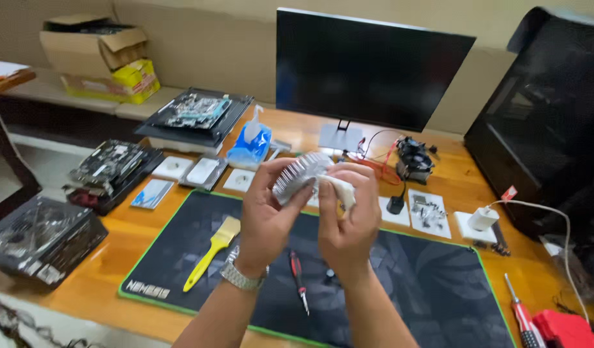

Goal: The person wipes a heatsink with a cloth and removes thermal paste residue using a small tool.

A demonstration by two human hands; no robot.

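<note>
Centrally, heatsink (300, 175): round, ribbed bright metal
Left hand (266, 219): fingers curled, gripping heatsink
Right hand (350, 216): pinching crumpled white cloth (341, 191) against it

The left hand (268, 216) and right hand (348, 222) cover much of the finned heat sink (297, 174) and white cloth (339, 190), so each grip is partly hidden. The black computer case (542, 122) is cut off at the right edge, the red tool (564, 328) at the bottom right corner, and the small screws (426, 212) are too small to tell apart

Bright even daylight, soft shadows, slight motion blur, pic a bit soft
</note>
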